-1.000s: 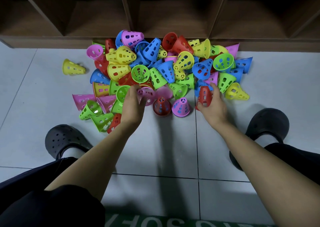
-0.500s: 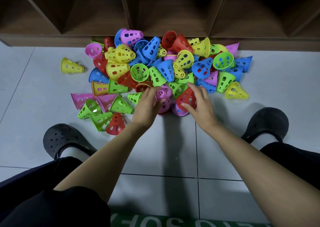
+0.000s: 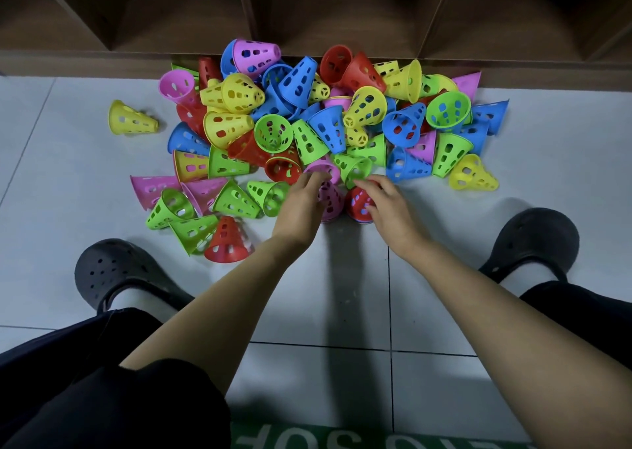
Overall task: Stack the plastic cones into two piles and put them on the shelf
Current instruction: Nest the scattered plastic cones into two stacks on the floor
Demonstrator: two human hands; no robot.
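Far left, alone on the floor (image 3: 51, 192): a yellow cone (image 3: 132, 120), on its side, well apart from the rest. Lower left: left shoe (image 3: 116, 274), black, flat on the tiles.

Upper centre: the heap (image 3: 307, 120) of cones in pink, yellow, blue, green and red, tumbled against the foot of the shelf (image 3: 342, 14), with dark compartments along the top edge.

At the heap's near edge: left hand (image 3: 301, 205), fingers curled onto the rim of a pink cone (image 3: 325, 166) lying on its side. Just right of that hand, an upright pink cone (image 3: 331, 199), and just beside it an upright red cone (image 3: 358, 205).

Right hand (image 3: 388, 209) over the red cone, fingers nearly straight, tips on a green cone (image 3: 355, 169). Thumb hidden, so impossible to tell whether gripping anything.

Lower right: right shoe (image 3: 537, 239). Bottom edge: a green mat (image 3: 342, 438).
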